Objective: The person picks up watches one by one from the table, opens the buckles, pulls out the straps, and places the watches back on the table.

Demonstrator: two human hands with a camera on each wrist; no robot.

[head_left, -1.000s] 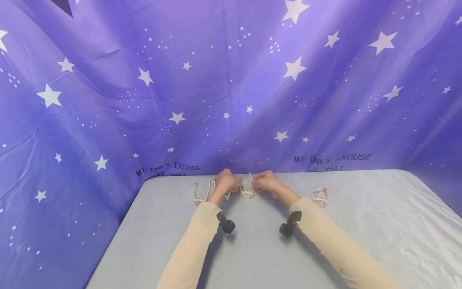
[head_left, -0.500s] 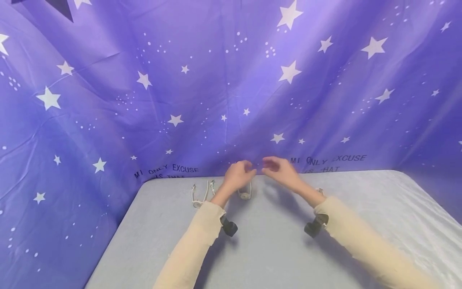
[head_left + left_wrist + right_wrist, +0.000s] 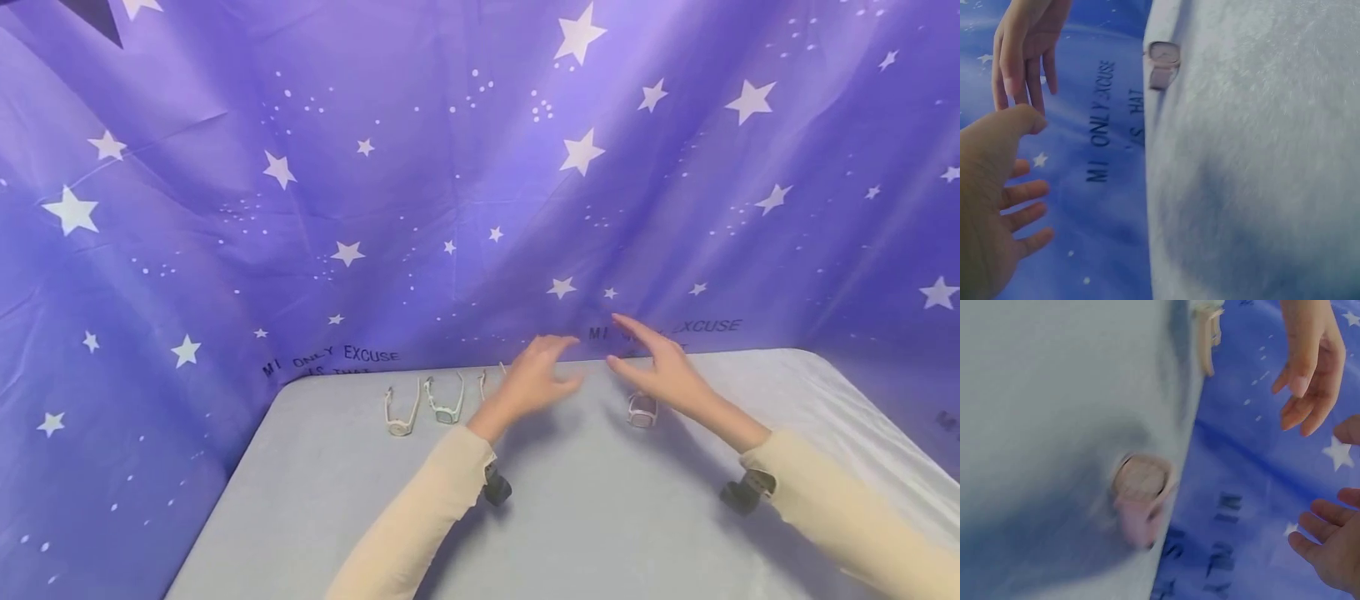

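Observation:
Near the back edge of the table, a pink wristwatch [image 3: 642, 412] lies just below my right hand [image 3: 667, 377], which is in the air with its fingers spread. My left hand [image 3: 534, 380] hovers to the left of it, fingers loose and holding nothing. Behind the left hand, a cream wristwatch [image 3: 483, 385] is mostly hidden; its strap also shows in the right wrist view. Farther left sit a pale green-faced wristwatch [image 3: 446, 415] and another cream wristwatch [image 3: 400, 428], their straps standing up. In the right wrist view the pink watch looks blurred, its face upward.
A grey velvety cloth covers the table [image 3: 585, 517]. Right behind its back edge hangs a purple curtain [image 3: 420, 192] with white stars and printed words. Small black cameras [image 3: 742, 492] are worn at both wrists.
Both hands have come away from the cream watch in the middle, rising and moving right toward the pink watch. The fingers have opened out. The watches on the left are uncovered again.

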